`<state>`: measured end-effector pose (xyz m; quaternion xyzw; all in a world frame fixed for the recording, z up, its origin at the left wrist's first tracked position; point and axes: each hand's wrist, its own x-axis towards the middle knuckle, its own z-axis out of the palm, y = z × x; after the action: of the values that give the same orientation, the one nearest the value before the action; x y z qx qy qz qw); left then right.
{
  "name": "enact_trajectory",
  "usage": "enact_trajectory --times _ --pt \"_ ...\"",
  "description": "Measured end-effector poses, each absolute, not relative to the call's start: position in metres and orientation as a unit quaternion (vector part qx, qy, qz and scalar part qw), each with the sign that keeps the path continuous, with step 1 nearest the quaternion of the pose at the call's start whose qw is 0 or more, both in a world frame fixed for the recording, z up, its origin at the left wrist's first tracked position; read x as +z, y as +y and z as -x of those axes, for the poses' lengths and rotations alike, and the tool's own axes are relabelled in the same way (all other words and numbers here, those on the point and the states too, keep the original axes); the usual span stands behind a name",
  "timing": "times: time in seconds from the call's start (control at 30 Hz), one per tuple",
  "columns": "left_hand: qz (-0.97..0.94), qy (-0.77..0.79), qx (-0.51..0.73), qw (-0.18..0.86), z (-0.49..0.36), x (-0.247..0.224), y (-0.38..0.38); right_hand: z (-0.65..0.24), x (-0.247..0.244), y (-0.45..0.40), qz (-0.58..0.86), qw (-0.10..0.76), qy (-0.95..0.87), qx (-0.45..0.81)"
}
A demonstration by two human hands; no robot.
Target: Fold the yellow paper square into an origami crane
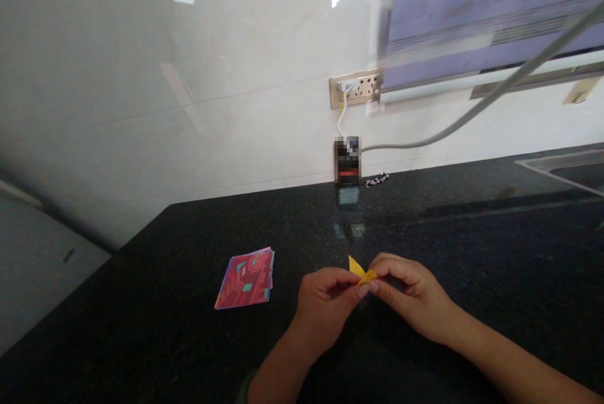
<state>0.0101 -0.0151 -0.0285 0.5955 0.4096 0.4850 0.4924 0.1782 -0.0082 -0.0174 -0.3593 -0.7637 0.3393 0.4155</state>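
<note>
Between my two hands is a small piece of folded yellow paper [356, 268], with one pointed flap standing up toward the left. My left hand [325, 303] pinches it between thumb and fingertips from the left side. From the right, my right hand [415, 294] grips it the same way, thumb below and index finger on top. The fingertips of both hands nearly meet and cover part of the folds. To the left of my hands lies a stack of square patterned paper [245, 279], its top sheet red and pink with small teal shapes.
The black stone counter [155, 291] meets a pale tiled wall [212, 108]. A phone-sized dark object [348, 162] leans on the wall, with a beaded strap [376, 180] beside it. A white plug sits in the wall socket [356, 88]; a grey cable [438, 136] runs right. A sink edge [557, 168] shows far right.
</note>
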Motion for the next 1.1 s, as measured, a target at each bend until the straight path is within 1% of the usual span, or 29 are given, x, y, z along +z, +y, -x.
enact_trajectory --times 0.07,0.27,0.43,0.57,0.67,0.8,0.87,0.97,1.1 --pt "-0.587 0.417 0.486 0.495 -0.01 -0.028 -0.015 -0.177 -0.019 -0.008 0.371 0.409 -0.754 0.355" --pt "-0.517 0.418 0.496 0.559 -0.016 -0.02 -0.015 -0.173 -0.02 -0.007 0.392 0.404 -0.693 0.45" --pt "-0.5 0.426 0.495 0.57 -0.02 -0.021 -0.015 -0.17 -0.02 -0.008 0.399 0.401 -0.659 0.497" --pt "-0.5 0.445 0.49 0.558 -0.021 -0.021 -0.017 -0.168 -0.023 -0.008 0.413 0.394 -0.634 0.522" --pt "-0.499 0.447 0.495 0.554 -0.023 -0.021 -0.017 -0.167 -0.024 -0.007 0.406 0.402 -0.609 0.55" --pt "-0.469 0.431 0.511 0.577 -0.023 -0.023 -0.016 -0.164 -0.025 -0.006 0.394 0.436 -0.547 0.596" --pt "-0.458 0.434 0.516 0.579 -0.022 -0.024 -0.015 -0.164 -0.025 -0.006 0.4 0.434 -0.52 0.617" --pt "-0.448 0.439 0.515 0.584 -0.021 -0.026 -0.014 -0.164 -0.025 -0.006 0.411 0.41 -0.524 0.623" --pt "-0.433 0.436 0.495 0.615 -0.021 -0.025 -0.014 -0.166 -0.026 -0.005 0.419 0.405 -0.56 0.588"
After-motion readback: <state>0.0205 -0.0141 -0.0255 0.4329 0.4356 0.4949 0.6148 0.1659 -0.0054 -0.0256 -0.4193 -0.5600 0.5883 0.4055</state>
